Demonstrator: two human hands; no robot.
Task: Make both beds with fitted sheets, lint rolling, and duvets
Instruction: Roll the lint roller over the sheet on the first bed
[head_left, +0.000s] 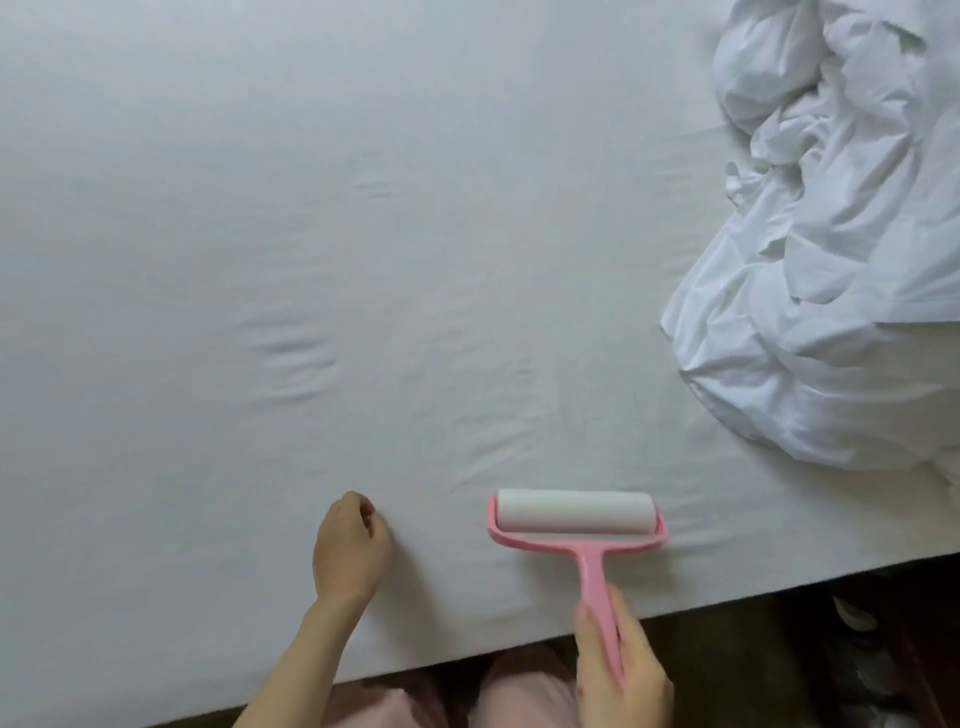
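Lint roller (574, 517) is sitting on the fitted sheet (311, 208) near the bed's edge.
The right hand (621, 662) is gripping its handle; the left hand (350, 545) is resting curled on the sheet, holding nothing; a crumpled duvet (831, 260) is lying far right.

A dark brown floor (727, 670) shows as a strip along the near edge of the view and widens toward the near right corner. On it, at the near right, lie two pale grey-and-white shapes (854, 621). They are blurred and too unclear to identify.
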